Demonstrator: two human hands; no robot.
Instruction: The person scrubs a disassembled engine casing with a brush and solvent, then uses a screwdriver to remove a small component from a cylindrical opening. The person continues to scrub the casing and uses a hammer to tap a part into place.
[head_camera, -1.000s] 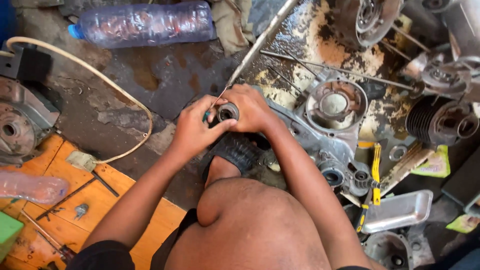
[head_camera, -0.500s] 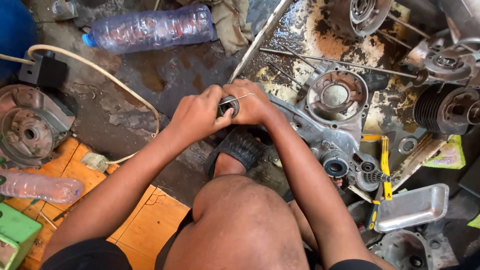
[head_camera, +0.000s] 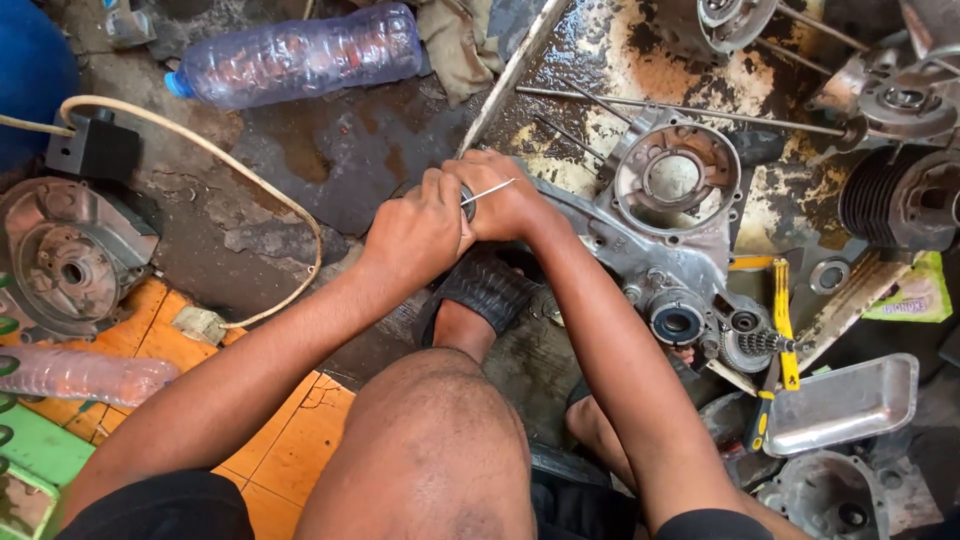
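Observation:
My left hand and my right hand meet over a small round metal ring part, now almost hidden between the fingers. A thin metal pick sticks out between the hands toward the right, its handle end inside my left hand. My right hand holds the ring. Just to the right lies a grey engine crankcase with a round opening. My bent knee and my sandalled foot are below the hands.
A clear plastic bottle lies at the top left. A cream cable loops past a round engine cover. A finned cylinder, a yellow-handled tool and a metal tray sit on the right. Orange tiles lie bottom left.
My hands have closed tighter round the ring, which was plainly visible before. The pick has swung from pointing up to pointing right. The camera has shifted slightly.

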